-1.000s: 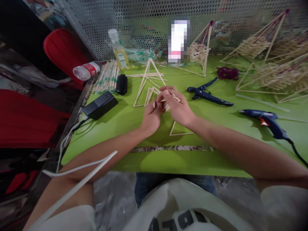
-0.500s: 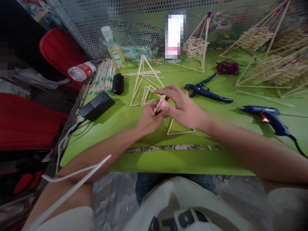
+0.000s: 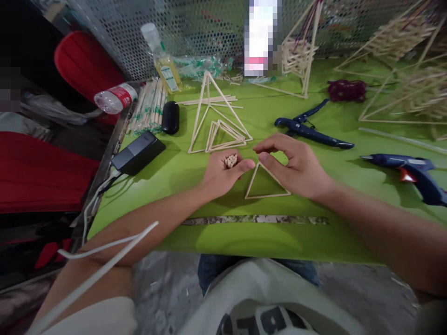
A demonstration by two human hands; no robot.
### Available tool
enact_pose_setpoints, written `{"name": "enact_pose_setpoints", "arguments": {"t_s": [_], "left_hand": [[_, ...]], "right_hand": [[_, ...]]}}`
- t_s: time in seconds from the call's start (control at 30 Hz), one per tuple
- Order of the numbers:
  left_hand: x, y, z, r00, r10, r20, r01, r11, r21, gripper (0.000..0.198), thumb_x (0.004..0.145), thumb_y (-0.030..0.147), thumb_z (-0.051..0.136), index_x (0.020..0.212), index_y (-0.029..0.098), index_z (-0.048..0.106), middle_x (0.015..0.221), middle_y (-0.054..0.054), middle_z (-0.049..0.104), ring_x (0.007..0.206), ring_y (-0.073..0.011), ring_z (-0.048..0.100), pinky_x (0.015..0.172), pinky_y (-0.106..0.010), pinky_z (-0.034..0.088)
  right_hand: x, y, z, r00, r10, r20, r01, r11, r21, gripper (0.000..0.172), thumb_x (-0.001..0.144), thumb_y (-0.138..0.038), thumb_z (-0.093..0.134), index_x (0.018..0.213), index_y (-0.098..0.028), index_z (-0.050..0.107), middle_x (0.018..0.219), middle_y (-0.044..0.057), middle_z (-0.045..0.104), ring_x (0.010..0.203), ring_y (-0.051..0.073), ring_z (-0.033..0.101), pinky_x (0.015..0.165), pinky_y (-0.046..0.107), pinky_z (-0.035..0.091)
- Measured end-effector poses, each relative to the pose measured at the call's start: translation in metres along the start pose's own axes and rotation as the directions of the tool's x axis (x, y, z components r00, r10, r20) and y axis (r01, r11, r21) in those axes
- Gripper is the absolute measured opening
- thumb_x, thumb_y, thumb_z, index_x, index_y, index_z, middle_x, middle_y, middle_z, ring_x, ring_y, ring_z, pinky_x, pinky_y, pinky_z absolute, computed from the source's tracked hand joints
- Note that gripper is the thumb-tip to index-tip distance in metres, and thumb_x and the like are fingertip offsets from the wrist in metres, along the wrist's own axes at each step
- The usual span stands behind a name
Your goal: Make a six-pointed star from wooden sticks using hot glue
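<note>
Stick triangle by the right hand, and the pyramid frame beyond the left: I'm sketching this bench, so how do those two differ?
The triangle lies flat on the table, while the pyramid frame rises to a peak. The triangle is smaller than the pyramid frame. The triangle sits close by the right hand; the pyramid frame stands farther back. Both are open frames of thin, pale sticks.

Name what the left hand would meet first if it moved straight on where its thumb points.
Probably the right hand: the left hand, closed around short sticks, points its thumb toward it across a small gap, though how their heights compare is unclear.
</note>
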State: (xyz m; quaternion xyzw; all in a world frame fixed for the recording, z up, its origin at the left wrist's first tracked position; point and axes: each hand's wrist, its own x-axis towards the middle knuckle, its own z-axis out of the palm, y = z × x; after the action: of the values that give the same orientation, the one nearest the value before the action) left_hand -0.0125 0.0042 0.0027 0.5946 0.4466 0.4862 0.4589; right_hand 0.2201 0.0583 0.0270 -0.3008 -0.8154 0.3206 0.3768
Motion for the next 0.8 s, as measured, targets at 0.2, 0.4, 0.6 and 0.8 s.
{"name": "enact_pose_setpoints", "arguments": {"t_s": [0.2,0.4,0.6,0.8], "left_hand": [[-0.005,0.005,0.003,0.996,-0.081,0.047,0.082,0.997,-0.015,0.063,0.095,0.077,0.095,0.071,0.025,0.068,0.058,0.003,0.061,0.048,-0.0127,0.053,0.045,-0.030,0.039],[-0.007,0.011,0.009,0.999,-0.047,-0.010,0.046,0.997,-0.067,0.057,0.099,0.075,0.092,0.082,0.022,0.077,0.072,0.000,0.071,0.056,-0.0121,0.054,0.050,-0.029,0.040],[-0.010,0.006,0.010,0.992,-0.127,0.004,0.127,0.990,-0.069,0.060,0.099,0.081,0.088,0.083,0.023,0.080,0.063,0.001,0.065,0.050,-0.0139,0.054,0.048,-0.031,0.041],[-0.013,0.001,0.010,0.989,-0.150,0.016,0.151,0.983,-0.103,0.055,0.104,0.072,0.088,0.080,0.025,0.073,0.065,0.002,0.064,0.052,-0.0126,0.049,0.049,-0.031,0.037]], "right_hand": [[-0.006,-0.004,0.005,0.993,-0.111,0.030,0.112,0.993,-0.032,0.014,0.116,-0.029,0.070,0.122,-0.028,0.083,0.110,0.009,0.087,0.099,0.029,0.080,0.084,0.049,0.067],[-0.010,-0.005,0.005,0.988,-0.153,0.026,0.154,0.984,-0.085,0.025,0.119,-0.038,0.070,0.139,-0.029,0.081,0.132,0.015,0.084,0.122,0.035,0.081,0.098,0.055,0.071],[-0.014,-0.003,0.009,0.967,-0.248,0.058,0.254,0.950,-0.180,0.044,0.119,-0.046,0.068,0.162,-0.034,0.068,0.149,0.018,0.074,0.141,0.041,0.075,0.114,0.065,0.068],[-0.024,-0.001,0.020,0.943,-0.282,0.177,0.324,0.899,-0.296,0.077,0.119,-0.064,0.062,0.188,-0.043,0.036,0.186,0.023,0.045,0.167,0.054,0.055,0.127,0.082,0.055]]}}
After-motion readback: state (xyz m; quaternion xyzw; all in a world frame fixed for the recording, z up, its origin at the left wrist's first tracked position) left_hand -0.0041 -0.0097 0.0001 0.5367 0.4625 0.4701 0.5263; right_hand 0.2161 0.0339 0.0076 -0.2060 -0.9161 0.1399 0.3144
